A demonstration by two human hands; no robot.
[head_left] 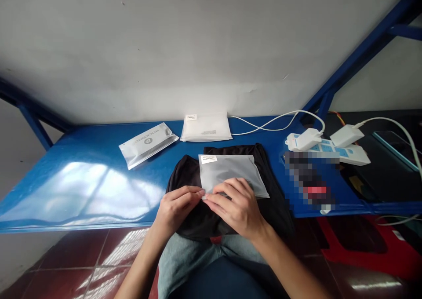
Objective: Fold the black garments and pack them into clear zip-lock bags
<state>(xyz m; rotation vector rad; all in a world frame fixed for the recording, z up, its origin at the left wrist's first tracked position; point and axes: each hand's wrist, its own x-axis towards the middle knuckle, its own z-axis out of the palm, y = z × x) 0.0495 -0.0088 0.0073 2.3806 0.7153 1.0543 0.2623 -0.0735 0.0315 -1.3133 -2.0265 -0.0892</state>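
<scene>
- Table point(82, 145) in glossy blue, set against a pale grey wall point(198, 48) marked by small chips; bright window-like glare across its left half.
- Blue metal bars slanting up from both ends, left bar point(33, 118) and right bar point(359, 57).
- Beneath, red-brown floor tiles point(59, 250) striped by light; at right, a red object point(362, 257) too partly seen to name.
- To the right on the table, a white power strip point(358, 154) bearing two white chargers point(346, 135); thin white cable point(273, 129) looping leftward along the back; something pixelated beyond recognition just in front.
- Grey pouch point(224, 162), frosted, lying flat on black cloth point(277, 193) at the front middle of the table, directly before the person.
- Long axis of the grey pouch running left to right, nearly parallel to the table's front edge; short sides pointing away toward the wall, labelled corner at far left; contents too dim to identify.
- Left hand's grip point(174, 206) together, clamped on the near left corner of the grey pouch.
- Right hand's grip point(239, 204) bent over the near edge, touching beside the left fingertips; impossible to tell whether closed on it.
- Behind, near the wall, a white pouch point(206, 129), also long from left to right.
- Farther left, a silver pouch point(148, 145) with dark lettering, lying aslant, right end nearer the wall.
</scene>
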